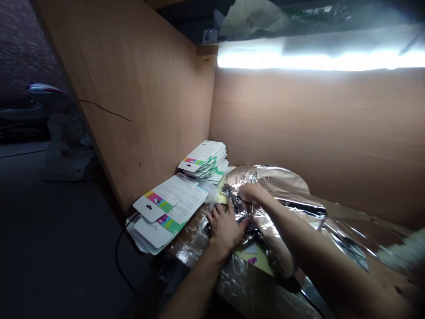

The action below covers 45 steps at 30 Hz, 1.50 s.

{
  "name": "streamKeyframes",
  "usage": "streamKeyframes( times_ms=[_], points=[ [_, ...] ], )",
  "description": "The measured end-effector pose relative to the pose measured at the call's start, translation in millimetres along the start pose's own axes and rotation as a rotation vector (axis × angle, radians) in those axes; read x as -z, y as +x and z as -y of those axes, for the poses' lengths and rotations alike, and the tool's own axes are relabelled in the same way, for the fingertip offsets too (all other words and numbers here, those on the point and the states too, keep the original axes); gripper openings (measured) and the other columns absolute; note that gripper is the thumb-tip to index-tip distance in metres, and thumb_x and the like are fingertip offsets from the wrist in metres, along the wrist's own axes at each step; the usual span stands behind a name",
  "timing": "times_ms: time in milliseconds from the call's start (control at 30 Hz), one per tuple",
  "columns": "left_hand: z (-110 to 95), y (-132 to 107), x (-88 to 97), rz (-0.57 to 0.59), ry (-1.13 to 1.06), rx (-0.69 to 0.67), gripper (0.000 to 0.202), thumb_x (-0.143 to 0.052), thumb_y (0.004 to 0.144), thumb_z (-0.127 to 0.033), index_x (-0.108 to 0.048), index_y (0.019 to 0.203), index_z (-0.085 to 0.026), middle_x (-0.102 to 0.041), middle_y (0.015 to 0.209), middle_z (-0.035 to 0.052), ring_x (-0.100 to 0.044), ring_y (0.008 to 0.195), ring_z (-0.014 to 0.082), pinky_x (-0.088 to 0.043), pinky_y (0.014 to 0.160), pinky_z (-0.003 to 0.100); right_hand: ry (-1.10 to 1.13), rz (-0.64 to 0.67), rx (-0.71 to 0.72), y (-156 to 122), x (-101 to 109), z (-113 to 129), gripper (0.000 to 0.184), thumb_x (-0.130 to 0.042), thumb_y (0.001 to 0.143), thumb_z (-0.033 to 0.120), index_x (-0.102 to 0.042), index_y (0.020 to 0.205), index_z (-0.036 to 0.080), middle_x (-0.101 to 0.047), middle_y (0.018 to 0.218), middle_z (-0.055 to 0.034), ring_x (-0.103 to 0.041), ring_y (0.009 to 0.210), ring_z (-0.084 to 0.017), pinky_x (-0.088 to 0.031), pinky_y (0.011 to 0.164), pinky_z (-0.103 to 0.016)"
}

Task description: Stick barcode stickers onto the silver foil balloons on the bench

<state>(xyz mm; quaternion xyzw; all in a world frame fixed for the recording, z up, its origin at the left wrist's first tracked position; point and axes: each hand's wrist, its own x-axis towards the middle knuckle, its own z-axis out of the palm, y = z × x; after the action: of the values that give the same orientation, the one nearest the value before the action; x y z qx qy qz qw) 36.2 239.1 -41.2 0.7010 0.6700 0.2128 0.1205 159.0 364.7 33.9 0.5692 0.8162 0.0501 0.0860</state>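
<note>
My left hand lies on the table with fingers spread, pressing on the edge of a crinkled silvery foil bag and a dark item under it. My right hand is closed in a pinch on the upper edge of that foil bag; my forearm stretches back to the lower right. White packaging cards with coloured stripes lie just left of the hands in a fanned pile. A second stack of the same cards sits further back in the corner.
Wooden partition walls close off the left and back of the workspace. A bright strip light glows above the back wall. More clear plastic wrap covers the table's near edge. A black cable hangs off the left.
</note>
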Motion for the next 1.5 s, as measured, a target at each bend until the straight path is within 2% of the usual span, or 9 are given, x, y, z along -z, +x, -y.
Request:
streamKeyframes(
  times_ms=[100,233,433,600,800,933,1100,1300,1500],
  points=[
    [3,5,-3.7,-0.033,0.039,-0.026,0.104,-0.05,0.08,-0.08,-0.033,0.157,-0.012,-0.025,0.16,0.0286,-0.022,0.145,0.0518,-0.015,0.113,0.069,-0.029,-0.065,0.032,8,-1,4,0.034,-0.056,0.094,0.035,-0.073,0.109,0.01,-0.069,0.109,-0.0236,-0.064,0.107,-0.035,-0.038,0.102,-0.056],
    [14,14,-2.4,-0.068,0.105,-0.098,0.087,-0.049,0.084,-0.076,-0.053,0.145,-0.014,-0.021,0.165,0.018,-0.016,0.148,0.0465,-0.021,0.114,0.065,-0.013,-0.076,0.257,16,-5,19,0.04,-0.051,0.096,0.051,-0.066,0.125,0.03,-0.054,0.142,-0.0111,-0.05,0.129,-0.03,-0.033,0.11,-0.051],
    [48,28,28.2,-0.184,0.24,-0.073,0.044,-0.053,0.094,-0.05,-0.072,0.108,-0.013,-0.064,0.12,0.0188,-0.051,0.113,0.0364,-0.043,0.094,0.052,-0.01,-0.036,0.197,20,-16,4,0.06,-0.06,0.083,0.064,-0.066,0.126,0.022,-0.06,0.124,-0.0182,-0.059,0.113,-0.037,-0.045,0.096,-0.053],
    [34,67,58.9,-0.373,0.268,-0.243,0.039,-0.049,0.099,-0.045,-0.072,0.107,-0.015,-0.058,0.129,0.0161,-0.047,0.12,0.0336,-0.044,0.097,0.045,0.01,-0.072,0.158,20,-21,7,0.042,-0.057,0.089,0.042,-0.07,0.118,0.014,-0.06,0.122,-0.0205,-0.061,0.11,-0.033,-0.051,0.088,-0.04],
    [26,137,56.2,0.1,0.417,-0.26,0.029,-0.06,0.087,-0.021,-0.071,0.113,-0.013,-0.062,0.121,0.0195,-0.063,0.107,0.0304,-0.05,0.091,0.038,0.063,-0.115,0.102,22,-26,11,0.034,-0.048,0.094,0.023,-0.069,0.116,0.008,-0.055,0.126,-0.024,-0.056,0.114,-0.033,-0.05,0.092,-0.042],
    [40,157,61.5,0.251,0.496,-0.296,0.031,-0.059,0.073,-0.005,-0.075,0.099,-0.013,-0.069,0.103,0.0179,-0.067,0.095,0.0266,-0.051,0.085,0.031,0.132,-0.113,0.127,21,-30,2,0.034,-0.042,0.098,0.026,-0.067,0.118,0.017,-0.047,0.138,-0.0201,-0.048,0.124,-0.034,-0.05,0.095,-0.047],
    [59,159,83.0,0.191,0.532,-0.361,0.055,-0.05,0.072,-0.001,-0.067,0.122,-0.014,-0.064,0.123,0.0175,-0.059,0.115,0.0317,-0.048,0.096,0.038,0.206,-0.063,0.126,26,-41,-4,0.038,-0.043,0.098,0.033,-0.062,0.13,0.023,-0.04,0.151,-0.0162,-0.044,0.131,-0.037,-0.042,0.102,-0.058],
    [94,163,75.4,0.083,0.259,-0.503,0.085,-0.053,0.063,-0.004,-0.041,0.147,-0.006,-0.037,0.152,0.0188,-0.04,0.139,0.0331,-0.034,0.119,0.041,0.26,-0.076,0.014,40,-44,-6,0.082,-0.063,0.082,0.034,-0.031,0.155,0.014,-0.044,0.147,-0.0248,-0.044,0.133,-0.041,-0.044,0.102,-0.054],
    [103,179,76.1,0.03,0.055,-0.579,0.083,-0.054,0.061,-0.009,-0.042,0.143,-0.008,-0.038,0.148,0.0183,-0.037,0.143,0.0308,-0.029,0.123,0.042,0.219,-0.202,0.071,36,-38,6,0.054,-0.051,0.094,0.026,-0.046,0.147,0.018,-0.043,0.148,-0.0226,-0.039,0.137,-0.039,-0.037,0.106,-0.056]
  ],
)
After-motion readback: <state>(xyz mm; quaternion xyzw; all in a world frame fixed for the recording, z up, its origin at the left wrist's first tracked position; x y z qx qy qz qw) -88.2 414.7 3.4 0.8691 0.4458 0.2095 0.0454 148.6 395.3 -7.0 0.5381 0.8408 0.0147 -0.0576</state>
